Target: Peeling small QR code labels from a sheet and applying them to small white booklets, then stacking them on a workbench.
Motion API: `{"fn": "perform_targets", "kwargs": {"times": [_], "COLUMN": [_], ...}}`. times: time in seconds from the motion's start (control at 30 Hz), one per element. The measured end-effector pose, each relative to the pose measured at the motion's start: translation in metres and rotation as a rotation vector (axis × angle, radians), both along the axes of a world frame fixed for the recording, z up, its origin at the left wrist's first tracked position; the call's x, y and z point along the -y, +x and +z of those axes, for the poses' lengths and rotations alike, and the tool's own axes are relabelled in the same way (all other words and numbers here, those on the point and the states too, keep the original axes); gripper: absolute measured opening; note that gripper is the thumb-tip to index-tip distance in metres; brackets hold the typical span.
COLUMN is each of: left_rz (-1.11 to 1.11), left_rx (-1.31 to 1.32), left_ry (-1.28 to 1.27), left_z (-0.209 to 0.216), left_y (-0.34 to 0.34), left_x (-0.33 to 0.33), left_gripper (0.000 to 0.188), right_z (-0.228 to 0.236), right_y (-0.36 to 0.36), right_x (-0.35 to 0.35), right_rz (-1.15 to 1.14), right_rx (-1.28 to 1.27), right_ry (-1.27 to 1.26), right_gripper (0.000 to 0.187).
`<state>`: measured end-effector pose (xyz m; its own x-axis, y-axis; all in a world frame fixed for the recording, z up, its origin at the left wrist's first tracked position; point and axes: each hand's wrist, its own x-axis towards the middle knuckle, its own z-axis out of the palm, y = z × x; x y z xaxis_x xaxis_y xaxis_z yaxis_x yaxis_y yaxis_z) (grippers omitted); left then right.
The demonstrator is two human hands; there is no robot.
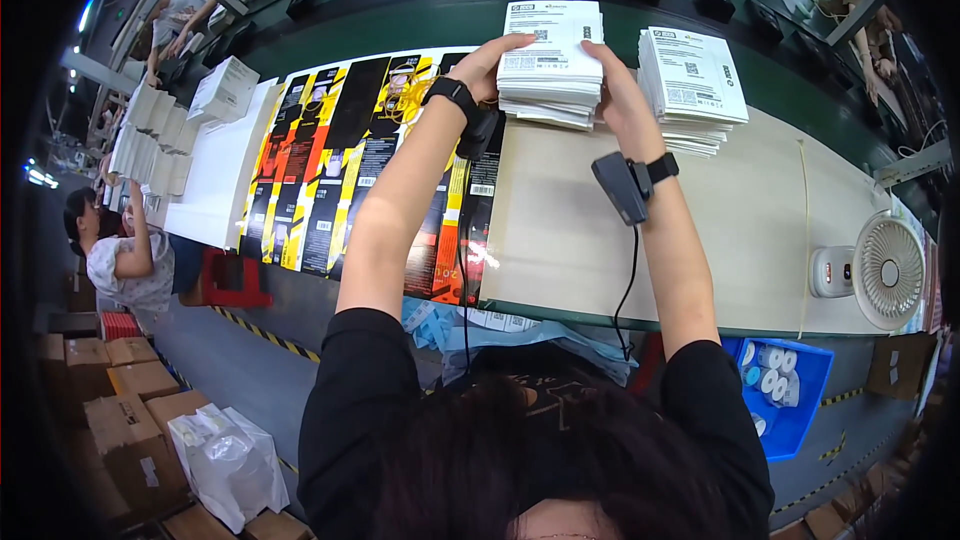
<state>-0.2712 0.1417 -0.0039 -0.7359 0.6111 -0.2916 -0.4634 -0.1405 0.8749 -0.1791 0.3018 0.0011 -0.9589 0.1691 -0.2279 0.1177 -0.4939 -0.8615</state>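
At the far edge of the work table, a thick stack of white printed sheets (550,65) sits between my two hands. My left hand (484,70) grips its left side, the thumb lying over the top sheet. On the opposite side my right hand (624,98) is closed around the edge, its thumb at the upper right corner. The undersides of the fingers are partly hidden by the paper. Right beside it stands a second stack of similar white printed sheets (690,80), its lower layers slightly fanned. Both wrists wear black strapped devices with cables.
Flat black, yellow and red printed cartons (345,165) cover the table's left part, with yellow rubber bands (403,98) on them. A white fan (889,270) stands at the right end. Beyond runs a green conveyor (620,25) carrying black items. A blue bin (800,390) of rolls sits below.
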Motion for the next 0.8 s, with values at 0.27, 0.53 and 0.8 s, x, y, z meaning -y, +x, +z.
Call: {"fn": "perform_targets", "kwargs": {"times": [0.27, 0.53, 0.8], "left_rz": [-0.004, -0.034, -0.065], "left_rx": [-0.015, 0.070, -0.644], "left_ry": [-0.040, 0.038, -0.133], "left_z": [0.006, -0.002, -0.006], "left_y": [0.012, 0.026, 0.107], "left_x": [0.003, 0.013, 0.051], "left_gripper": [0.048, 0.051, 0.098], "right_z": [-0.018, -0.022, -0.015], "right_y": [0.010, 0.026, 0.092], "right_x": [-0.002, -0.007, 0.000], "right_rz": [-0.079, 0.048, 0.344], "right_rx": [-0.038, -0.074, -0.364], "right_ry": [0.019, -0.085, 0.327], "right_gripper": [0.048, 0.045, 0.106]}}
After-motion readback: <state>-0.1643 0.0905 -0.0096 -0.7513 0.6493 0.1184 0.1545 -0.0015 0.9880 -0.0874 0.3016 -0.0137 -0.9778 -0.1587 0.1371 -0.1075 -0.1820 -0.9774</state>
